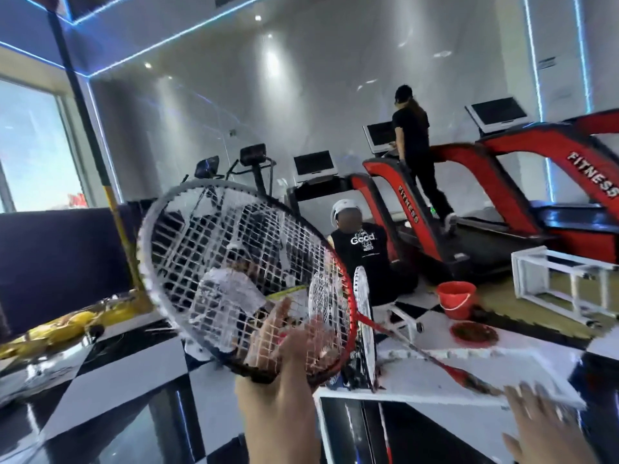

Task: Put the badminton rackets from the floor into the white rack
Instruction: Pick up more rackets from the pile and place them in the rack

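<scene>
Several treadmills with red side frames fill the far right of the room, a person in black walking on one of them. Nearer, a checkered floor of black and white tiles spreads across the lower left, bare tile lying open between the left hand and a dark bench along the window wall. A white rack sits at lower centre and right — its flat top edge runs out toward the right hand, and two white-rimmed rackets already stand upright in it, heads up, just beside each other. Behind them a seated person in a black shirt faces the camera. A second white frame rests on the floor at the far right, well apart, with a red bucket between it and the rack.

One badminton racket, red and white rimmed, hangs tilted over the rack's left edge, its shaft slanting down to the right. The left hand grips the lower rim of its head, fingers curled up behind the strings. The right hand is spread with fingers loose, near the handle end — whether it touches is blurred.
</scene>
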`<act>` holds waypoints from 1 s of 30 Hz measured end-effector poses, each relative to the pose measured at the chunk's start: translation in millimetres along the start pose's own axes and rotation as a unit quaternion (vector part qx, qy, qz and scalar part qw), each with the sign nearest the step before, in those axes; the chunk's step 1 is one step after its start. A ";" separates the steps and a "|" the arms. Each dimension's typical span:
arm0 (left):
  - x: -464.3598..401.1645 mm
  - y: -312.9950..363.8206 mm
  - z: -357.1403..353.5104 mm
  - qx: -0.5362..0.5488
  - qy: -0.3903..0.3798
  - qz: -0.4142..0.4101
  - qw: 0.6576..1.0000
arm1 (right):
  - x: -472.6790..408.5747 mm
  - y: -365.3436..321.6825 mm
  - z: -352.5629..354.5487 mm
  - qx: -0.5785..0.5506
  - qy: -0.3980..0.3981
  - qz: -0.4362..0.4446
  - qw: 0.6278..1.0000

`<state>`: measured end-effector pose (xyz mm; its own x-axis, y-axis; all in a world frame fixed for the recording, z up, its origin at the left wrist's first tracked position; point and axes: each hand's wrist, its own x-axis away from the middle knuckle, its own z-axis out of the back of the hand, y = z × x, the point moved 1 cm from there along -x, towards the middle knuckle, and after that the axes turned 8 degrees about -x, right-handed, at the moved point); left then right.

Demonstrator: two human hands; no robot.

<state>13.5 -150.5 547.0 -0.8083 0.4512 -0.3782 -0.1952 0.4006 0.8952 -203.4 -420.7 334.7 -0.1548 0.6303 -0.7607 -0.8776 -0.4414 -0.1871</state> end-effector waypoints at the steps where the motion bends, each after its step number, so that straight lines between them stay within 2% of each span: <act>1: 9.9 -10.2 -18.1 -0.021 -0.034 -0.035 0.999 | -5.7 5.7 -4.0 -0.039 -0.074 -0.021 0.996; 2: 15.1 -6.6 -56.0 -0.041 -0.073 -0.043 0.996 | -2.0 10.6 -2.5 -0.048 -0.135 -0.022 0.989; 3: 20.3 -9.6 -68.8 -0.059 -0.097 -0.056 0.992 | 0.5 13.5 -2.0 -0.033 -0.139 -0.008 0.990; 4: 18.5 -20.5 -80.7 -0.054 -0.131 -0.061 0.988 | 2.3 17.7 2.7 -0.021 -0.125 -0.011 0.992; 6: 13.8 -37.6 -95.9 -0.053 -0.148 -0.049 0.986 | 8.0 30.8 -0.3 0.021 -0.073 -0.012 0.997; 7: 10.6 -48.6 -100.6 -0.067 -0.139 -0.037 0.987 | 10.2 32.3 -0.1 0.021 -0.069 -0.015 0.997; 11: 13.8 -82.3 -128.7 -0.122 -0.137 0.010 0.983 | 14.5 25.1 3.6 0.004 -0.147 -0.051 0.988; 15: 4.2 -119.0 -146.8 -0.194 -0.150 0.062 0.967 | 19.4 32.4 9.4 0.036 -0.175 -0.062 0.982; 20: -4.2 -163.9 -167.1 -0.282 -0.149 0.109 0.942 | 17.1 36.7 10.5 0.022 -0.147 -0.073 0.986; 23: -7.4 -182.5 -178.6 -0.320 -0.144 0.109 0.930 | 17.3 34.5 11.0 0.023 -0.140 -0.064 0.988; 30: -19.8 -188.7 -192.2 -0.360 -0.139 0.110 0.916 | 18.7 30.1 10.4 0.006 -0.150 -0.073 0.986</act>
<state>-40.4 -388.3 430.8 -0.7183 0.6843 -0.1257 -0.4415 -0.3087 0.8425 -237.4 -415.5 321.3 -0.1516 0.8486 -0.5069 -0.9059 -0.3244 -0.2722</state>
